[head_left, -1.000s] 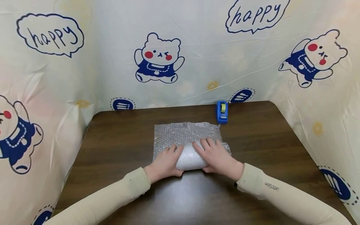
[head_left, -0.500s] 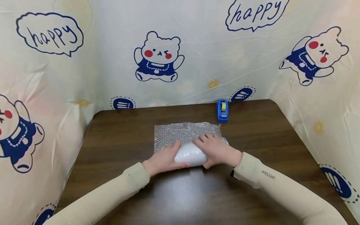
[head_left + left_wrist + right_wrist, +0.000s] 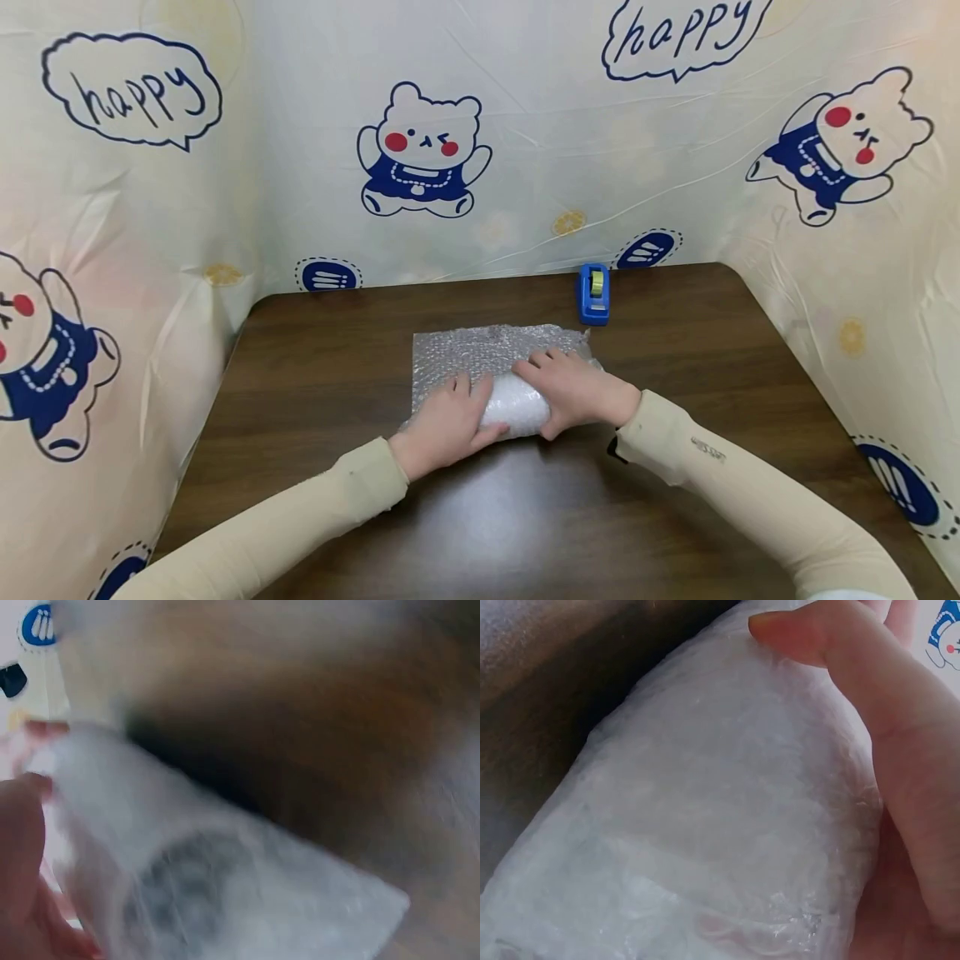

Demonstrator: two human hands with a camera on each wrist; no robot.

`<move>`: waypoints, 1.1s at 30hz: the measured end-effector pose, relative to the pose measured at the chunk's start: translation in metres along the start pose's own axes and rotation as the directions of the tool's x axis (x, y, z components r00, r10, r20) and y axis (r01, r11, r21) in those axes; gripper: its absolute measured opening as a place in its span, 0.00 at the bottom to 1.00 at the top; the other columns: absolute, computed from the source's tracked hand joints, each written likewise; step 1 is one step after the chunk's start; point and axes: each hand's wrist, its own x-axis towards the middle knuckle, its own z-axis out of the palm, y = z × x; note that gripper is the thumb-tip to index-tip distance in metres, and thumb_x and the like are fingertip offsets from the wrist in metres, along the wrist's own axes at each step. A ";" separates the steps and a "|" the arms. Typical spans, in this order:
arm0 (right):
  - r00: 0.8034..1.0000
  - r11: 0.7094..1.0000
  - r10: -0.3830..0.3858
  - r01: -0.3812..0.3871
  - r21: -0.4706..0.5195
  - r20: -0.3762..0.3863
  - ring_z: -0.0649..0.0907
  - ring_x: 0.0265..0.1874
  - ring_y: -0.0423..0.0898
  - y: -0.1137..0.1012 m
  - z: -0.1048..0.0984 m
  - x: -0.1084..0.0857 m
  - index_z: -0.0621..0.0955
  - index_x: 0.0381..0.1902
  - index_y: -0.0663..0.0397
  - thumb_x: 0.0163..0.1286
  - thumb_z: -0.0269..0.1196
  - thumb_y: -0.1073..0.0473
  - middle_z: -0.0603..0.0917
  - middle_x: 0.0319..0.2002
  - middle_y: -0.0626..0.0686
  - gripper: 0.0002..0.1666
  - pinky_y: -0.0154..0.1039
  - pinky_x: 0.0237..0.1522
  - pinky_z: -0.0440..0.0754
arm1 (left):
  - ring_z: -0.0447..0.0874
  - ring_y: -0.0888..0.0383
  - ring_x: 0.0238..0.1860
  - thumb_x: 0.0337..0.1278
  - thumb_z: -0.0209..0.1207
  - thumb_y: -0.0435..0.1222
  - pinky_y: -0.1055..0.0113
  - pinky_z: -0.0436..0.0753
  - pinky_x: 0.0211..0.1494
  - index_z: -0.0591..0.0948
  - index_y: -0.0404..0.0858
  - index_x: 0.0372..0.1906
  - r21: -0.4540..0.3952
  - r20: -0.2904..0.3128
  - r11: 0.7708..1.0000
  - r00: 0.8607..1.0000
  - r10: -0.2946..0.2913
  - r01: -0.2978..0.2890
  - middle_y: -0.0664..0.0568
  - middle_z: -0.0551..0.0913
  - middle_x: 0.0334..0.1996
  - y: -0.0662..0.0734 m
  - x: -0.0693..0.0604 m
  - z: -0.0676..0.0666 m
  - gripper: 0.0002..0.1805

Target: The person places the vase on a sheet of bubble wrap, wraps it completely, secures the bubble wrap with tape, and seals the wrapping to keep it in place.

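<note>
A whitish roll of bubble wrap (image 3: 516, 407) lies across the near part of a flat bubble wrap sheet (image 3: 472, 352). At the roll's left end the left hand (image 3: 444, 423) grips it, thumb on the near side. The right hand (image 3: 577, 390) curls over its right end, fingers on the far side. In the left wrist view the roll (image 3: 187, 855) is blurred and shows a dark round patch at its end. The right wrist view has the right thumb along the layered wrap (image 3: 705, 772). What lies inside the roll cannot be made out.
A blue tape dispenser (image 3: 593, 296) with yellowish tape stands near the back edge of the brown wooden table (image 3: 322, 358), behind the sheet's right corner. A printed curtain (image 3: 525, 150) hangs around the table's back and sides.
The roll and both hands have moved slightly away from the near edge, over more of the sheet. The left hand has shifted its fingers on the roll.
</note>
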 end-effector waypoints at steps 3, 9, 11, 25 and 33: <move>1.000 1.000 0.000 0.000 0.008 0.012 0.80 0.51 0.58 0.002 -0.001 0.002 0.74 0.66 0.52 0.46 0.81 0.40 0.80 0.56 0.58 0.52 0.60 0.49 0.82 | 0.86 0.41 0.33 0.63 0.62 0.58 0.50 0.86 0.35 0.75 0.29 0.62 -0.010 0.011 0.999 0.999 -0.043 0.043 0.34 0.83 0.38 0.008 0.000 0.000 0.38; 0.999 1.000 0.010 -0.011 0.026 0.044 0.80 0.53 0.59 0.003 -0.003 0.004 0.73 0.67 0.52 0.47 0.80 0.40 0.80 0.58 0.58 0.52 0.61 0.52 0.81 | 0.86 0.39 0.37 0.41 0.72 0.70 0.46 0.85 0.39 0.72 0.30 0.63 0.010 0.046 0.995 0.994 -0.102 0.101 0.35 0.82 0.42 0.015 0.001 0.006 0.56; 0.999 0.999 0.012 -0.013 0.032 0.049 0.80 0.54 0.59 0.004 -0.004 0.005 0.73 0.68 0.53 0.47 0.80 0.41 0.80 0.59 0.59 0.53 0.61 0.52 0.81 | 0.85 0.41 0.35 0.33 0.76 0.69 0.49 0.85 0.36 0.72 0.32 0.62 0.037 0.032 0.995 0.995 -0.099 0.097 0.37 0.82 0.40 0.013 0.002 0.010 0.58; 0.998 0.981 -0.010 -0.003 -0.196 -0.063 0.68 0.74 0.65 -0.003 -0.002 -0.004 0.63 0.80 0.52 0.50 0.77 0.33 0.68 0.74 0.66 0.66 0.73 0.69 0.63 | 0.84 0.45 0.28 0.29 0.79 0.59 0.54 0.83 0.26 0.74 0.35 0.52 0.009 0.023 0.998 0.998 -0.062 0.062 0.42 0.82 0.32 -0.001 0.011 0.016 0.46; 0.964 0.921 -0.108 0.005 -0.390 -0.243 0.73 0.70 0.66 -0.037 0.019 -0.025 0.67 0.77 0.55 0.54 0.79 0.38 0.73 0.69 0.68 0.59 0.74 0.63 0.70 | 0.85 0.49 0.30 0.36 0.78 0.58 0.55 0.83 0.26 0.74 0.35 0.58 -0.105 0.208 0.989 0.975 -0.084 0.107 0.44 0.83 0.34 -0.008 0.018 0.009 0.46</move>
